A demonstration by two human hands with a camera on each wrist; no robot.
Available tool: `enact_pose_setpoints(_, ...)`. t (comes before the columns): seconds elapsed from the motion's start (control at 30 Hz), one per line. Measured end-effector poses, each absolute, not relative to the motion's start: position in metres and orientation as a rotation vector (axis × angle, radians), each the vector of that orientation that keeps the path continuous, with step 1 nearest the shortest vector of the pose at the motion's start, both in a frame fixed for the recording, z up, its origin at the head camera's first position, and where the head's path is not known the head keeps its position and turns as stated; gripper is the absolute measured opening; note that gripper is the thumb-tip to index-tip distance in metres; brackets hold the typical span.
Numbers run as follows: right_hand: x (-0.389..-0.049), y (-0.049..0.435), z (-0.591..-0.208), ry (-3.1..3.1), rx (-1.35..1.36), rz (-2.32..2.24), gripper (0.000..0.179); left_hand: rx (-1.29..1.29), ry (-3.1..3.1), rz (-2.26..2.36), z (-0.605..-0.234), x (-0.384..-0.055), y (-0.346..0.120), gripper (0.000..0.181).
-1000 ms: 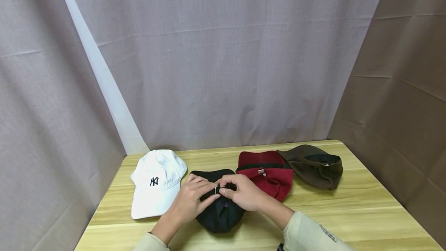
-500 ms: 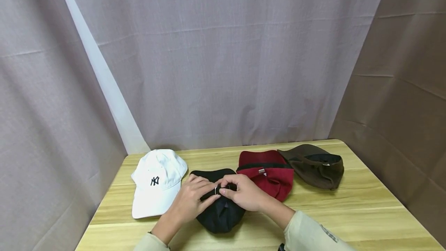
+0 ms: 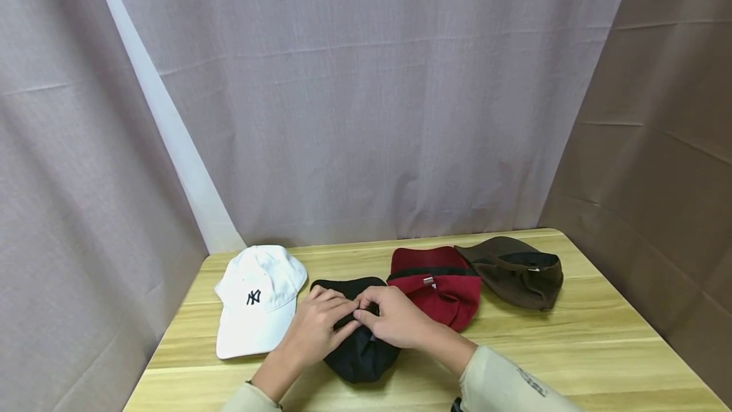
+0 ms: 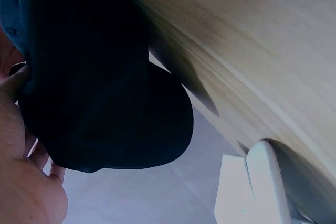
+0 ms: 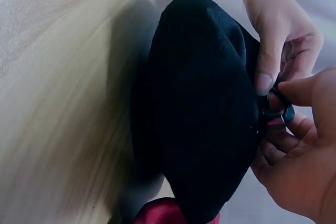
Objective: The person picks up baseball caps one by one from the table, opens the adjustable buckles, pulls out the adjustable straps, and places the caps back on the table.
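Observation:
A black cap point(image 3: 363, 358) sits in front of the person, its opening facing up. My left hand point(image 3: 321, 324) grips the cap's near-left edge, thumb pressed against the strap side. My right hand point(image 3: 396, 318) pinches the black strap point(image 5: 287, 112) at the cap's back, its fingertips meeting those of the left hand. In the right wrist view a small metal buckle point(image 5: 272, 114) shows beside the strap. From the left wrist, the cap's dark crown point(image 4: 89, 82) and brim point(image 4: 170, 114) fill much of the view. The fingers hide most of the strap in the head view.
A white cap point(image 3: 260, 301) with a dark logo lies to the left. Right of the black cap is a red cap point(image 3: 452, 301), touching a brown cap point(image 3: 523, 281) farther right. All lie on a wooden table point(image 3: 572, 367) before grey curtains point(image 3: 372, 113).
My right fingertips have shifted slightly left, closer to the left fingers. The pale buckle edge visible between them earlier is now covered. The caps around have stayed in place.

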State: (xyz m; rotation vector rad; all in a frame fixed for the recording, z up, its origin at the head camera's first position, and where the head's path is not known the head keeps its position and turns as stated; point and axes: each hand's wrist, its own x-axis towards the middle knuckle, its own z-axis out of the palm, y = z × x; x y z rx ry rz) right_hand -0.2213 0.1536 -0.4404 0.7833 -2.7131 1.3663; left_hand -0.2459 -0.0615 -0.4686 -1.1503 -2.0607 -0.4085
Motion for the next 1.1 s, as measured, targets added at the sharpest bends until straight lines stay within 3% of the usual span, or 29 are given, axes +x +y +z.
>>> enact_pose_setpoints(0.53, -0.217, 0.155, -0.442, -2.693, 0.812, 1.211, 0.022, -1.167, -2.06, -0.432, -0.469, -0.245, -0.063, 0.028)
enact_pose_setpoints(1.1, -0.219, 0.168, -0.442, -2.697, 0.811, 1.457, 0.023, -1.206, -2.013, -0.511, -0.468, -0.246, -0.066, 0.032)
